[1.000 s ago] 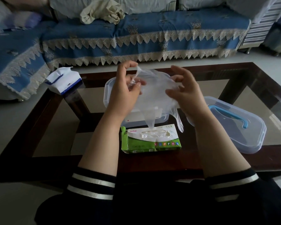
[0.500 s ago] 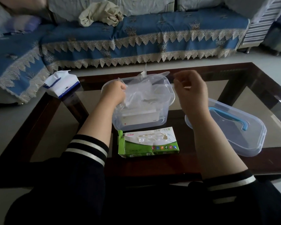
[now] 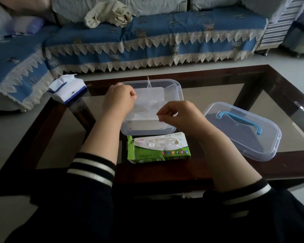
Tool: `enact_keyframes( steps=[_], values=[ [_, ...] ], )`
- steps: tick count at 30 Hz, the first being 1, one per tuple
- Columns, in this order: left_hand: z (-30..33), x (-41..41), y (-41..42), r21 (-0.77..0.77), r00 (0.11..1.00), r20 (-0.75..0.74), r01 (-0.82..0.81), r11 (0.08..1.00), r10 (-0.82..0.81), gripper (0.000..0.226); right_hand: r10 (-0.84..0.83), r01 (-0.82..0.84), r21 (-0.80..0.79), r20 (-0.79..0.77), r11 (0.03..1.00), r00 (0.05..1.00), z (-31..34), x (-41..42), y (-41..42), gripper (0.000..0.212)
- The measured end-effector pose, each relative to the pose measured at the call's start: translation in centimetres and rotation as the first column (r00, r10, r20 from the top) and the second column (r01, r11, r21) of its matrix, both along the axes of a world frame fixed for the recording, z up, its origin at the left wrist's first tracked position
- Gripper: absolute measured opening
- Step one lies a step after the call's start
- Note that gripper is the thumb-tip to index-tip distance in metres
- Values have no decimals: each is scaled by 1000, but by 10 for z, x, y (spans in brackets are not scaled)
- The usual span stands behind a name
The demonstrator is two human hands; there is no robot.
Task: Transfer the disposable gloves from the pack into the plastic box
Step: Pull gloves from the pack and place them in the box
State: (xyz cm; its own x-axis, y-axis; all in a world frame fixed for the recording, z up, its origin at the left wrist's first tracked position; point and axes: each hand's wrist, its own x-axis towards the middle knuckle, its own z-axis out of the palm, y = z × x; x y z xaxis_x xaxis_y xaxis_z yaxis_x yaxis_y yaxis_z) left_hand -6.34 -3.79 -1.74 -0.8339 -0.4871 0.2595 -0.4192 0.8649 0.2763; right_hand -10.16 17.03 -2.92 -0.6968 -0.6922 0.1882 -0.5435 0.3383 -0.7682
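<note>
Gloves [image 3: 153, 104], thin and transparent, lie loosely inside the plastic box [image 3: 180, 95], spread across the interior with one strip standing up past the far rim at 12 o'clock. The film is hard to separate from the clear walls, so the count cannot be told. A white card or packet lies flat in the box beneath the film.

The box sits open at the centre of the table [image 3: 253, 71], directly beyond the pack [image 3: 159, 150], so each transfer is a short lift from 6 o'clock towards 12 o'clock. The pack lies flat on its back with its torn window facing up; more film shows in the window, so the task is judged unfinished.

The left hand [image 3: 118, 99] hangs over the box's rim at 9 o'clock with its fingers curled; it appears to pinch the edge of the film, probably to press it down, though the contact is not clear enough to confirm. The right hand [image 3: 178, 114] hovers over the near rim at 5 o'clock, thumb and forefinger drawn together; whether film is between them cannot be told.

The lid [image 3: 242, 132], with its blue handle [image 3: 240, 120], rests at 3 o'clock of the box, kept off until filling ends. A blue-and-white tissue pack [image 3: 68, 90] sits at 10 o'clock on the table's corner. A blue sofa cover [image 3: 147, 37] with lace trim runs behind.
</note>
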Motion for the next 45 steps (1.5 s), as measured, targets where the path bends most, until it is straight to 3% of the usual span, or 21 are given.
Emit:
enact_keyframes(
  steps=[2, 4, 8, 10, 13, 15, 19, 27, 33, 36, 42, 45],
  values=[
    [0, 18, 11, 130, 976, -210, 79, 988, -51, 9, 57, -61, 118, 35, 991, 998, -4, 6, -2, 7],
    [0, 35, 26, 305, 959, -261, 193, 933, -113, 7, 113, -120, 275, 43, 954, 993, -12, 12, -7, 18],
    [-15, 59, 48, 414, 963, 28, 233, 880, -268, 11, 164, -178, 466, 72, 867, 984, -36, 17, -19, 33],
    [-29, 63, 50, 432, 946, 159, 190, 881, -282, 31, 147, -160, 484, 65, 861, 987, -45, 16, -21, 30],
    [-49, 65, 50, 415, 875, 365, 154, 897, -319, 72, 84, -103, 450, 63, 887, 995, -51, 15, -19, 23],
    [-58, 63, 51, 379, 838, 418, 190, 906, -351, 87, 58, -80, 434, 65, 898, 996, -55, 15, -19, 20],
    [-64, 61, 53, 325, 818, 463, 204, 923, -343, 81, 40, -60, 393, 60, 917, 997, -59, 15, -20, 18],
    [-71, 62, 51, 457, 847, 397, 152, 876, -354, 86, -65, 76, 383, -42, 921, 997, -71, 21, -26, 12],
    [-71, 63, 50, 539, 879, 335, 117, 834, -340, 58, -7, 84, 404, -188, 911, 982, -56, 34, -24, 21],
    [-69, 63, 50, 549, 868, 340, 130, 826, -362, 59, 7, 74, 389, -204, 918, 979, -53, 36, -23, 17],
    [-62, 62, 55, 468, 816, 393, 219, 856, -423, 65, -102, 110, 105, -82, 988, 991, -38, 36, -23, 12],
    [-64, 63, 52, 498, 826, 363, 220, 839, -432, 66, -196, 198, -135, 28, 971, 980, -28, 33, -20, 12]
  ],
)
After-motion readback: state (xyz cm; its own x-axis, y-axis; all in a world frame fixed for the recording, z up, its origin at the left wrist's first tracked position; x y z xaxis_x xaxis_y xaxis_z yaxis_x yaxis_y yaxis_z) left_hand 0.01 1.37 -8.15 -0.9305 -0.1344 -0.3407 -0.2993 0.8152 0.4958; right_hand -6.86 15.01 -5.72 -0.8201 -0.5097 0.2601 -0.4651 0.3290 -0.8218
